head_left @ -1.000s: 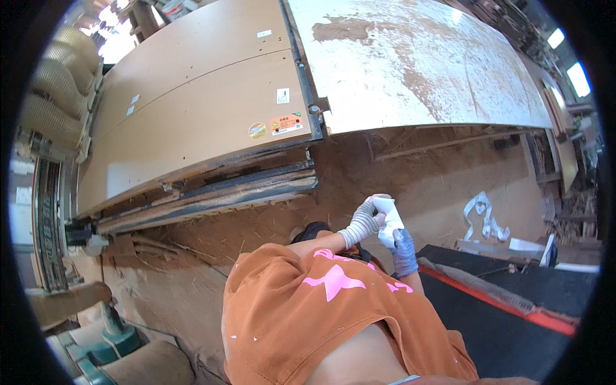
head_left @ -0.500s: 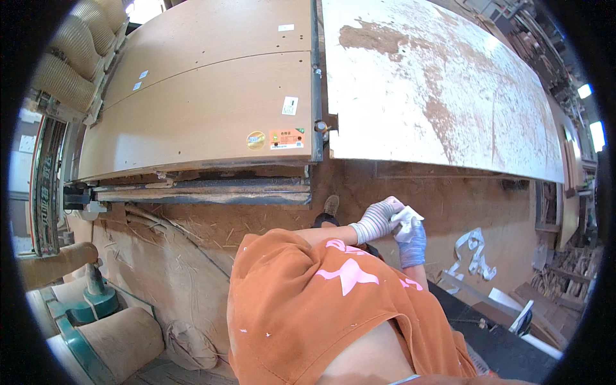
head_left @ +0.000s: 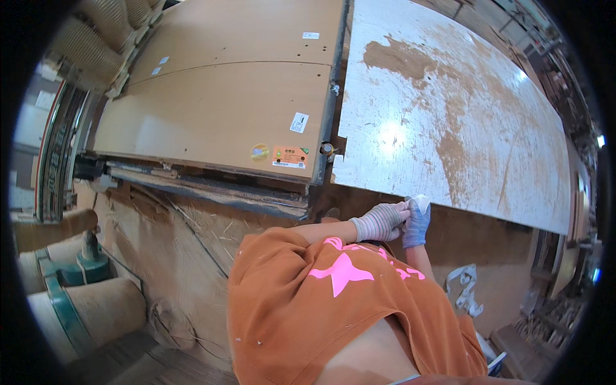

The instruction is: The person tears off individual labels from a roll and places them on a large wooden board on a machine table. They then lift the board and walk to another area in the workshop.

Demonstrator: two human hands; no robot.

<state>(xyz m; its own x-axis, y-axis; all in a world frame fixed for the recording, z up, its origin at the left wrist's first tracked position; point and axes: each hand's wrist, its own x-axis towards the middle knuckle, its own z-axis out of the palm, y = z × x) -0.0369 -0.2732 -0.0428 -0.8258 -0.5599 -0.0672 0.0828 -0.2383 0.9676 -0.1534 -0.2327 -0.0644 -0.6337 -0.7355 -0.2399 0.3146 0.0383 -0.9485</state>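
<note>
In front of my body both gloved hands meet close to the near edge of a white dusty table (head_left: 404, 115). My left hand (head_left: 380, 222), in a grey striped glove, reaches across with its fingers closed against the right one. My right hand (head_left: 417, 228), in a bluish glove, is closed around a crumpled white piece (head_left: 421, 201), which looks like cloth or thin paper. Part of it sticks out above the fingers. The left fingertips press at its side, though exactly what lies between them is partly hidden.
To the left, wood-coloured panels (head_left: 224, 109) with stickers lie on a machine bed, separated from the white table by a narrow gap. Ribbed hoses (head_left: 90, 51) and a green-banded duct (head_left: 83, 289) stand at far left. A white strip (head_left: 466, 289) lies on the dusty floor at right.
My hands have moved slightly away from my body and right, to the white table's near edge. The view has turned, and the white piece now shows above the right fingers.
</note>
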